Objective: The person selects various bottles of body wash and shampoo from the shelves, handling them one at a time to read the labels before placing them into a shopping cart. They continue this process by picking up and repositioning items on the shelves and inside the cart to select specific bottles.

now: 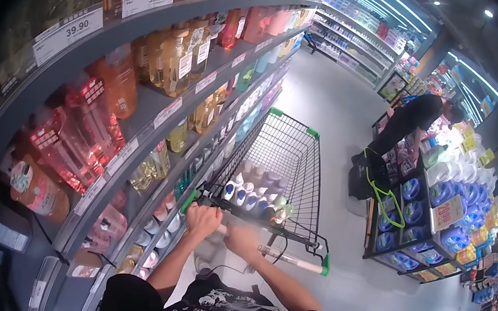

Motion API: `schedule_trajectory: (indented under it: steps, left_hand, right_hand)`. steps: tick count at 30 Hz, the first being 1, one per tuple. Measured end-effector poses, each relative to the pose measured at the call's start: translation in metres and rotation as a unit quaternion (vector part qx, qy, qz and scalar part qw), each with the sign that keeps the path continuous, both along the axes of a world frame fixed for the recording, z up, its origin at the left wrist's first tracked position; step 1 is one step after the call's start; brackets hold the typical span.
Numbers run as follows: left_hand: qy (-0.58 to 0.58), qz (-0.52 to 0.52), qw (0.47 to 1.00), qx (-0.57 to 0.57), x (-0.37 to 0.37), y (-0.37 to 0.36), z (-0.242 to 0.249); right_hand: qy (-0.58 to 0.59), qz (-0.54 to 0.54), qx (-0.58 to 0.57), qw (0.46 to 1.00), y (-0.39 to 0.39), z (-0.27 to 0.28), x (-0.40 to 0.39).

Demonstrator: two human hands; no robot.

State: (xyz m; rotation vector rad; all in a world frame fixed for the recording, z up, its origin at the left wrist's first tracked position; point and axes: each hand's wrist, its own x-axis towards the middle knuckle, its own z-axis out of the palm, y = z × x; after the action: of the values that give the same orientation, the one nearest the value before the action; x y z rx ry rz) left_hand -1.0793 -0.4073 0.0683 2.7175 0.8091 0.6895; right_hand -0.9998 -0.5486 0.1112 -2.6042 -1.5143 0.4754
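Shelving: over on the left, a long dark grey metal shelf unit (23, 104) curves away, its front edges lined with white price tags. Clear pink-red bottles (67, 153) stand on a middle tier, with amber pump bottles (176, 61) farther along.
Left hand: the bare left hand (203, 220) is closed over the left end of the pale cart handle (292, 259), right beside the shelving.
Right hand: the right hand (243, 241) looks wrapped around the handle near its middle, though it's blurred.
Cart: a black wire shopping cart (318, 190) with green corner caps.
Load: white bottles with blue labels (249, 199) sit grouped at the cart's near edge, towards its left corner.
Co-shopper: a person in black (405, 122) leans over the display, a black bag with a neon-green strap (365, 174) beside them.
Display: far right, a dark-framed stand (422, 251) holds blue-purple containers (458, 211).
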Motion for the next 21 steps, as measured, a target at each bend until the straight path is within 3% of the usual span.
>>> schedule_trajectory:
  steps: [5,9,14,17,21]
  left_hand:
    - [0.033,0.003,0.999,-0.011,-0.072,-0.035,0.009]
    - [0.091,0.009,0.996,-0.022,-0.122,-0.063,0.021]
    - [0.123,0.028,0.992,-0.028,-0.186,-0.105,0.029]
    - [0.148,0.025,0.988,-0.029,-0.228,-0.128,0.019]
    - [0.058,0.052,0.996,-0.044,-0.277,-0.156,0.017]
  right_hand:
    - [-0.008,0.011,0.112,0.994,-0.034,-0.042,-0.062]
    - [-0.013,0.001,0.145,0.989,-0.062,-0.021,-0.114]
    - [0.133,0.013,0.051,0.990,-0.095,-0.008,-0.163]
    - [0.236,0.074,0.146,0.958,-0.124,-0.006,-0.186]
    - [0.311,0.134,0.226,0.913,-0.150,0.043,-0.196]
